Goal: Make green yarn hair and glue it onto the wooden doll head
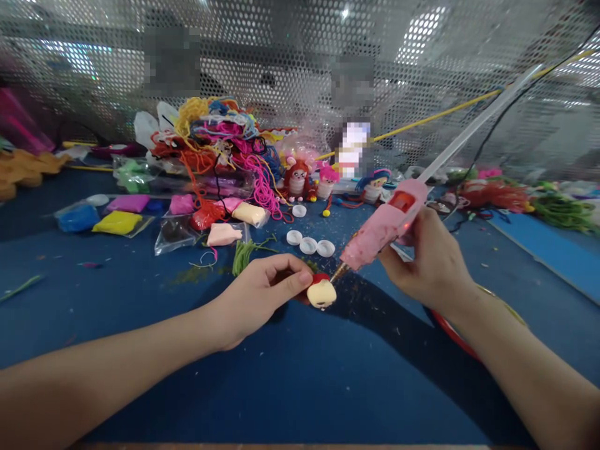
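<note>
Between the thumb and fingers of my left hand is a small cream doll head with a red patch on top. My right hand grips a pink hot glue gun, tilted down to the left. Its metal nozzle meets or nearly meets the red edge of the head; I cannot tell whether they touch. A long clear glue stick sticks out of the gun's back, and a small red light glows on its side. Fingers around the handle are partly hidden.
Behind my hands lie white bottle caps, green yarn strands and bagged clay. A tangled yarn pile and finished little dolls stand farther back, before a perforated metal screen. A black cord hangs at right.
</note>
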Demonstrator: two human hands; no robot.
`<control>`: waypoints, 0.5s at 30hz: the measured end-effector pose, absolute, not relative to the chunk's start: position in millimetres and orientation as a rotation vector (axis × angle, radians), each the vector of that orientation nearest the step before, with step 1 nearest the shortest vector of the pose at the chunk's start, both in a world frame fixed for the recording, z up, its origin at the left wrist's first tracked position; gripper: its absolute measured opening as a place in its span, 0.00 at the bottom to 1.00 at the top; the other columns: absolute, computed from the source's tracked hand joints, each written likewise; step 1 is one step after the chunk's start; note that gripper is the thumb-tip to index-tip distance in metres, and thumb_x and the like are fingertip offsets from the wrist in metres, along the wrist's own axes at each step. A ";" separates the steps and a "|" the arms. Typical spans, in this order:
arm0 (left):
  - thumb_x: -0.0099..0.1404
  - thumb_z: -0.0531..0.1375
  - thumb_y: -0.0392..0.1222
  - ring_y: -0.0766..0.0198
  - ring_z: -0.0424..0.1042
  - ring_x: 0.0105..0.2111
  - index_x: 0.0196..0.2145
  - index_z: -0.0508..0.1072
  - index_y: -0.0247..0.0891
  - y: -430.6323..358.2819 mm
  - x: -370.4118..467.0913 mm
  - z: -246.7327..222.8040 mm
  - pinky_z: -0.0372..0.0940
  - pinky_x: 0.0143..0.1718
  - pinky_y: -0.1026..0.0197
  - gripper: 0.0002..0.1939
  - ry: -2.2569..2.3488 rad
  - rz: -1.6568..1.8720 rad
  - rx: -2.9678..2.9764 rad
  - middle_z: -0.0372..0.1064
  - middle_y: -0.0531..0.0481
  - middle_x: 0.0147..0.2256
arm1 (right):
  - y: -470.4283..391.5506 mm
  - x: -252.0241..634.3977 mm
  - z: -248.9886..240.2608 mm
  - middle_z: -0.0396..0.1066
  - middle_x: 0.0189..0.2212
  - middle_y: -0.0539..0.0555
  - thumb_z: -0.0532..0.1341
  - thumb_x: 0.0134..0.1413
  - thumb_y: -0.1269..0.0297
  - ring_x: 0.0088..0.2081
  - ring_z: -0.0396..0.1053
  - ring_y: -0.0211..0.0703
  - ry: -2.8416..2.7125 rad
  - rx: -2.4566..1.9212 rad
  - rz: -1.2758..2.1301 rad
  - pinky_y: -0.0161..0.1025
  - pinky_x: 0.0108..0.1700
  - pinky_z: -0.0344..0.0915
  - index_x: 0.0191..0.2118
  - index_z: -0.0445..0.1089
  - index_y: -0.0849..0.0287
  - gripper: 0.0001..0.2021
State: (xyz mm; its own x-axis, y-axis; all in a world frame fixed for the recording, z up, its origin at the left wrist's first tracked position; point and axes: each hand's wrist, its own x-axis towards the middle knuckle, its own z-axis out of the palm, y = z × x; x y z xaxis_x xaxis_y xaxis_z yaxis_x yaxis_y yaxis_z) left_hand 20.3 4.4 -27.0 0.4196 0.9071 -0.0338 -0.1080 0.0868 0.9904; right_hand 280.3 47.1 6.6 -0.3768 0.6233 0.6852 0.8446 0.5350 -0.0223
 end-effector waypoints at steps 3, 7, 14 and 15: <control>0.68 0.62 0.48 0.69 0.68 0.31 0.31 0.73 0.39 4.2 19.7 -27.4 0.59 0.36 0.64 0.11 0.809 0.897 1.249 0.72 0.56 0.29 | 46.5 279.3 6.3 0.65 0.31 0.54 0.58 0.57 0.64 0.30 0.65 0.45 -2.162 -1.125 -0.448 0.42 0.31 0.66 0.41 0.57 0.54 0.09; 0.68 0.62 0.48 0.68 0.68 0.31 0.32 0.72 0.38 4.3 19.6 -27.6 0.60 0.35 0.64 0.12 0.797 0.888 1.251 0.72 0.55 0.29 | 46.7 278.8 7.0 0.62 0.29 0.50 0.58 0.57 0.66 0.26 0.60 0.41 -2.181 -1.073 -0.445 0.39 0.27 0.60 0.39 0.56 0.54 0.08; 0.68 0.62 0.48 0.69 0.67 0.31 0.32 0.72 0.37 5.0 18.4 -29.1 0.59 0.36 0.65 0.12 0.746 0.889 1.260 0.71 0.55 0.29 | 50.0 280.3 6.5 0.58 0.27 0.48 0.56 0.59 0.65 0.24 0.57 0.41 -2.193 -0.951 -0.441 0.37 0.24 0.55 0.39 0.56 0.53 0.06; 0.69 0.61 0.48 0.69 0.67 0.31 0.32 0.72 0.37 5.0 18.3 -29.2 0.59 0.36 0.65 0.12 0.738 0.891 1.260 0.71 0.55 0.29 | 50.2 279.9 6.5 0.58 0.27 0.48 0.56 0.59 0.65 0.24 0.58 0.41 -2.201 -0.946 -0.439 0.37 0.24 0.55 0.39 0.56 0.53 0.06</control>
State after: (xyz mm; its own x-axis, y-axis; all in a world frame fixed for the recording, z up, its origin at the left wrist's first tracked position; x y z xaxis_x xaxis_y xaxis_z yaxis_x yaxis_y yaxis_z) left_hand 18.3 5.0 -29.2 0.4785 0.8781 0.0099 -0.1535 0.0725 0.9855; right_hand 279.9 50.2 6.5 -0.4953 0.5014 0.7094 0.7351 0.6770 0.0347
